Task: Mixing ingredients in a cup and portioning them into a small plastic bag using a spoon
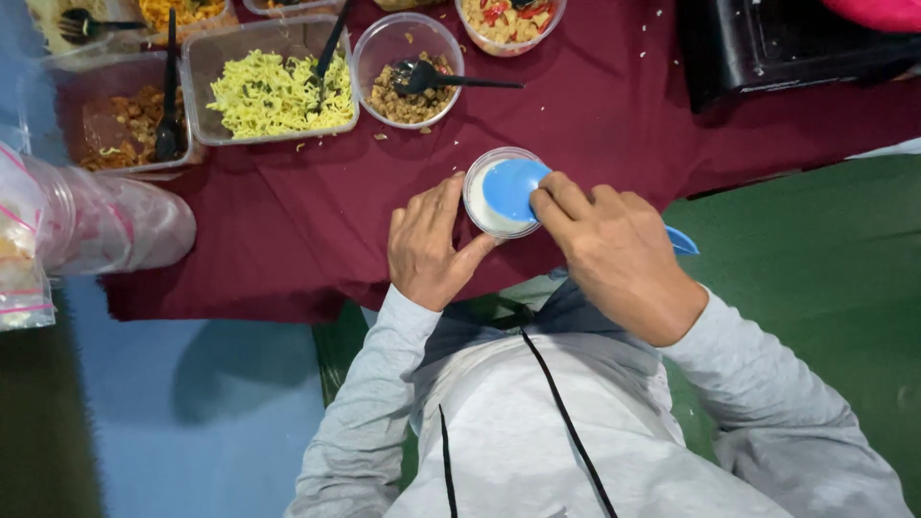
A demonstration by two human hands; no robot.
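A small round clear cup (480, 213) with white rice inside stands near the front edge of the maroon cloth. My left hand (432, 247) wraps its left side, thumb and fingers against the wall. My right hand (614, 254) grips a blue flat paddle (513, 187); its round blade lies on the rice inside the cup and its handle tip (683, 242) sticks out behind the hand.
At the back stand a clear rectangular tub of yellow shredded food (278, 91), a round bowl of brown bits with a black spoon (408, 72), a tub of brown food (125, 120) and a bowl of red-and-yellow mix (508, 21). Stacked clear cups in plastic (96, 221) lie left. A black box (777, 43) sits back right.
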